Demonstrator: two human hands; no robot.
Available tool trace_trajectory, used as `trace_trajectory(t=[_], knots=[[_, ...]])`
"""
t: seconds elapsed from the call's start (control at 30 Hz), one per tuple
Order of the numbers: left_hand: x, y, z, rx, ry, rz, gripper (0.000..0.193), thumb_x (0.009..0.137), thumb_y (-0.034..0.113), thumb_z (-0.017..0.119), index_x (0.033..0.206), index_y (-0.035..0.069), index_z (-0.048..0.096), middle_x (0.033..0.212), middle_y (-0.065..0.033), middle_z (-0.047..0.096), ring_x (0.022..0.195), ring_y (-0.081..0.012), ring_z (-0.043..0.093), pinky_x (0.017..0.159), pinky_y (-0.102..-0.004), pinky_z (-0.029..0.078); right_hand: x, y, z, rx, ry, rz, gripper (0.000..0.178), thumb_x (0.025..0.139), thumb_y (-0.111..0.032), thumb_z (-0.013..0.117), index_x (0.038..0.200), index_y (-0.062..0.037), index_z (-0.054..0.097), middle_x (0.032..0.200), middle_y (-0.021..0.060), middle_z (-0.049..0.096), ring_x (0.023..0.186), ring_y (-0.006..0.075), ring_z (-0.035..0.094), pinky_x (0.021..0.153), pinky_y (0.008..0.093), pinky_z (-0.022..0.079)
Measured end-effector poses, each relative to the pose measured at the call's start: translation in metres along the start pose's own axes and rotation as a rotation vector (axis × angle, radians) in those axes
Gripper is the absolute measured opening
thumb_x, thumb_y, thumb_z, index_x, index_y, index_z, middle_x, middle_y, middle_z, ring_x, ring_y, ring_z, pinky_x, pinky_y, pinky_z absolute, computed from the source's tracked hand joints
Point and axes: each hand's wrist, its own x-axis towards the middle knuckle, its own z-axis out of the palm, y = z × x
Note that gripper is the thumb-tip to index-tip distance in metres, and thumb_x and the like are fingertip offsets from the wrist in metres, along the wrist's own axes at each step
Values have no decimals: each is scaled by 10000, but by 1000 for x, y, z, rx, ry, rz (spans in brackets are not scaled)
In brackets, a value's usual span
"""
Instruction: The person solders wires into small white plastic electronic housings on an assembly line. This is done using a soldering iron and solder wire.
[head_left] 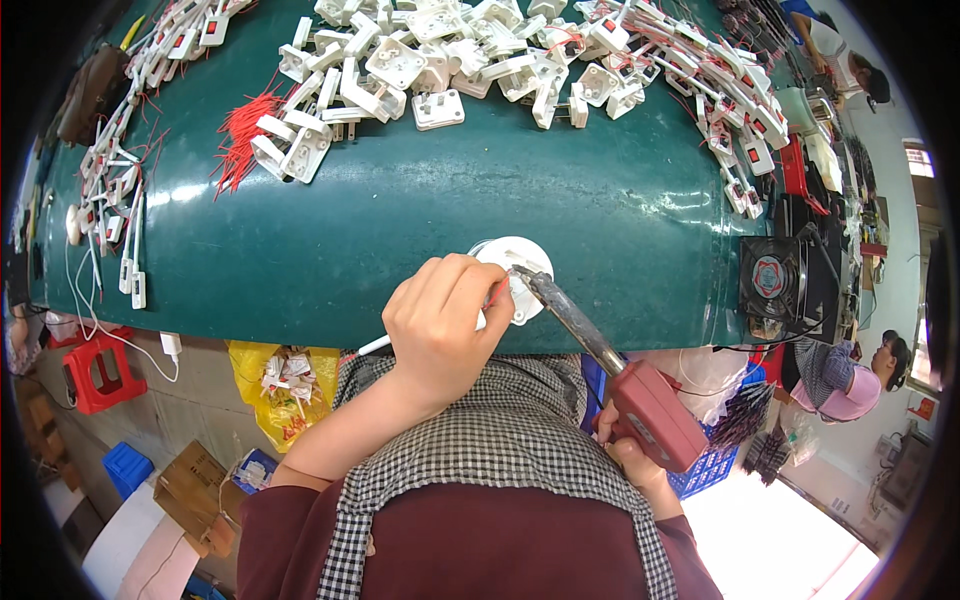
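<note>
A worker's left hand (440,310), nearly closed, pinches a thin red wire (495,292) over a white round part (532,254) near the green table (330,240)'s front edge, apparently steadying it. The right hand (632,458) grips a red-handled soldering tool (625,385), seemingly angled so its tip reaches the part.

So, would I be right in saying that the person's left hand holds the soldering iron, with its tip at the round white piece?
Not quite, the hand is wrong: the head view shows the right hand holding the soldering iron, with its tip at the round white piece.
</note>
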Motion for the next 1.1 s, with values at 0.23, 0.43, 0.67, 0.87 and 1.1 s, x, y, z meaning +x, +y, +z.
trace_trajectory(t=[0.23, 0.43, 0.67, 0.87, 1.1], knots=[[2, 0, 1, 18, -1, 6, 152, 623, -39, 679, 715, 32, 581, 679, -73, 575, 579, -218, 558, 504, -304, 428, -2, 21, -9, -387, -82, -188, 548, 584, 6, 707, 1118, 35, 585, 865, 84, 674, 651, 239, 661, 647, 294, 538], [1, 0, 1, 26, 6, 4, 151, 621, -39, 677, 714, 33, 581, 672, -70, 570, 573, -216, 553, 498, -305, 423, 11, 12, -2, -5, -85, -194, 669, 659, -88, 763, 1245, 67, 479, 785, 77, 671, 604, 165, 647, 551, 248, 497], [0, 0, 3, 45, 16, 8, 147, 621, -29, 680, 711, 32, 581, 670, -69, 569, 573, -218, 555, 497, -307, 422, 13, 8, 0, -37, -75, -235, 676, 705, -144, 777, 1253, 93, 459, 758, 70, 671, 591, 133, 640, 554, 223, 496], [-1, 0, 4, 49, 31, 7, 142, 625, -25, 677, 710, 35, 580, 666, -68, 568, 576, -221, 558, 499, -309, 421, 15, 3, 1, -20, -61, -232, 670, 692, -118, 781, 1251, 83, 470, 795, 77, 681, 598, 136, 650, 560, 224, 506], [0, 2, 3, 72, 13, 26, 157, 617, -26, 675, 710, 42, 568, 657, -63, 557, 573, -221, 554, 494, -309, 416, 17, 1, 1, -49, -61, -214, 674, 694, -134, 798, 1245, 87, 478, 823, 86, 686, 636, 140, 661, 583, 228, 518]])
